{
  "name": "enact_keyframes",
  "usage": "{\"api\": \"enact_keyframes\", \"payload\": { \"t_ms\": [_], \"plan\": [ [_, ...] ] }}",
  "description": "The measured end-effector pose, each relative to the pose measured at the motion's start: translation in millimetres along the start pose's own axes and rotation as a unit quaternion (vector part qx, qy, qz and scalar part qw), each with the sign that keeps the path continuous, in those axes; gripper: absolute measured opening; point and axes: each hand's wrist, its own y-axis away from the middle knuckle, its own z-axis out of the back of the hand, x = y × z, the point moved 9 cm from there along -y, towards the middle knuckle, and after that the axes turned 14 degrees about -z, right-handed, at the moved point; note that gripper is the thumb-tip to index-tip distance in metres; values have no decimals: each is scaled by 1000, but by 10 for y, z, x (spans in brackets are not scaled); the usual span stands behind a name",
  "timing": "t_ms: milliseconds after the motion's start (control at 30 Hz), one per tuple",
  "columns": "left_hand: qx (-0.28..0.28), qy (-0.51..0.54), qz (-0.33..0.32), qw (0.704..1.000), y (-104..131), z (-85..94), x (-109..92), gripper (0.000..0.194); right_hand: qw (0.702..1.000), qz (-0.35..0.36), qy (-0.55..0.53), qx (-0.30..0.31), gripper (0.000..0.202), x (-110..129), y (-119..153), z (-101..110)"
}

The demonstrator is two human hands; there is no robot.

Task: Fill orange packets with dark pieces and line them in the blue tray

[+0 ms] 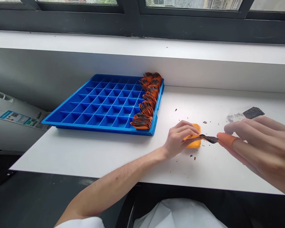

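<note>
My left hand (178,137) is closed on one end of a thin black-and-orange strip (207,138), just above a small yellow-orange box (196,144) on the table. My right hand (258,147), slightly blurred, wears an orange finger cot on one finger. Its fingertips pinch the strip's dark right end, so the strip spans both hands. My left fingers hide part of the box. Dark flakes are scattered around it. Farther right lies a black sheet piece (253,112) beside clear film (235,117), close behind my right hand.
A blue compartment tray (97,129) stands left on the white table (123,158). Bundles of orange-and-black strips (146,109) fill its right-hand compartments. Behind the table runs a wall with a white sill (142,47) under a dark window frame. A white labelled appliance (16,109) stands far left.
</note>
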Motion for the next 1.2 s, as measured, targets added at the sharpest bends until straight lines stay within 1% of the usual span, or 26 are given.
{"api": "enact_keyframes", "payload": {
  "t_ms": [100,167,233,300,333,367,433,533,600,667,800,833,900,1000,1067,1133,1200],
  "plan": [
    [-4,15,-9,1000,6,-10,-8,14,995,69,76,0,34,123,37,-124],
    [1,41,-11,999,21,-41,-15,9,994,65,84,-6,30,116,32,-187],
    [6,77,3,997,48,-79,-6,9,995,52,81,-13,27,96,26,-241],
    [3,118,51,992,94,-112,47,13,997,43,66,-24,20,80,30,-272],
    [0,136,83,987,125,-127,87,16,997,37,52,-31,15,69,37,-276],
    [-2,151,118,981,159,-143,128,19,998,30,35,-41,14,54,47,-274],
    [-1,171,174,970,222,-178,192,24,998,18,2,-56,27,25,79,-272],
    [1,185,206,961,266,-205,228,27,997,-6,-28,-69,37,-25,133,-302],
    [0,195,201,960,265,-215,221,24,997,-14,-48,-67,39,-35,157,-342],
    [-4,188,176,966,244,-200,192,20,995,-27,-81,-61,38,-48,161,-376],
    [-11,87,117,989,190,-95,130,14,986,-75,-144,-38,36,-111,124,-448],
    [-8,65,106,992,178,-76,117,14,986,-75,-143,-34,37,-105,116,-461],
    [-1,44,89,995,160,-60,96,15,990,-55,-127,-30,40,-55,110,-470],
    [12,53,80,995,149,-69,83,19,993,-31,-107,-37,44,1,121,-436],
    [14,67,81,994,153,-78,85,20,991,-49,-119,-38,44,-36,126,-404],
    [13,80,72,994,152,-83,76,22,988,-78,-135,-20,40,-102,124,-404],
    [16,84,55,995,146,-87,57,25,985,-94,-143,16,37,-141,118,-453]
  ]
}}
